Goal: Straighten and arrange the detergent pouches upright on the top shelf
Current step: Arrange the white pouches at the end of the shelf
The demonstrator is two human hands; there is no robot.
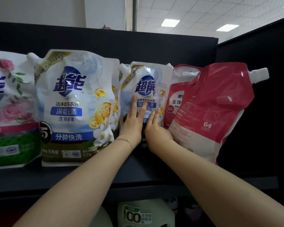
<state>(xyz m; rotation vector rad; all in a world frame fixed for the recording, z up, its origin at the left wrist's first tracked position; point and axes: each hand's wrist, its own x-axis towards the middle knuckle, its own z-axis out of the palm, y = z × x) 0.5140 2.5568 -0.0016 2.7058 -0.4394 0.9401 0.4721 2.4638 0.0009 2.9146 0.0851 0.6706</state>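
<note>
pressing open-fingered, gripping nothing, left hand (131, 122) and right hand (156, 129) may topple small white pouch (146, 86) into red pouch (218, 110) beside it.

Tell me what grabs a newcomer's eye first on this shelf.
Both hands, left hand and right hand, press flat on the small white pouch at the centre of the shelf. Right of it, a red pouch leans tilted, its white spout pointing right. A larger white pouch stands to the left.
</note>
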